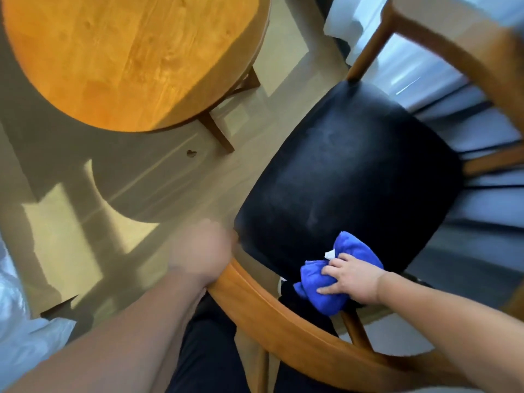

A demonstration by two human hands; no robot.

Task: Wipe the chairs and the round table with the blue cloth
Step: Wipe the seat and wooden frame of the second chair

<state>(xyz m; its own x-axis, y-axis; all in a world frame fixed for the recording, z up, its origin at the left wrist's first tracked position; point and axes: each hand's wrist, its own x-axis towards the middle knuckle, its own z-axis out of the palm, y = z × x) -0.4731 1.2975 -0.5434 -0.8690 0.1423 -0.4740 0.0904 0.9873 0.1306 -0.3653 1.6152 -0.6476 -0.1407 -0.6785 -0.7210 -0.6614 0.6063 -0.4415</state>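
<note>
Cloth (pixel 314 279), blue and bunched into a wad, sits at 5 o'clock in the view, pressed on the near edge of the seat (pixel 354 165). It partly hangs over the gap between the seat and the rail (pixel 269 304). A white tag sticks out at the wad's 12 o'clock. Right hand (pixel 350 276) is on top of the wad, fingers curled over it and gripping it, thumb side toward 9 o'clock.

The seat is black and padded, with faint dull smears toward its middle. The curved wooden rail of the chair (pixel 482 52) wraps from 6 o'clock round to 1 o'clock. Left hand (pixel 201 251) is at 9 o'clock of the cloth, by the rail's end and the seat corner. It is motion-blurred, so I cannot tell how its fingers lie or whether it touches anything.

Table (pixel 127 58), round and of wood, is at 11 o'clock, well apart from the cloth, with floor (pixel 141 180) between.

Step, as judged: wiping the chair seat, at its near edge. Most of the seat is probably yet to be covered, and the table shows no sign of being reached. The next move calls for sweeping the wad toward 12 o'clock across the seat with downward pressure and a firm grip. The rail likely needs wiping after that.
</note>
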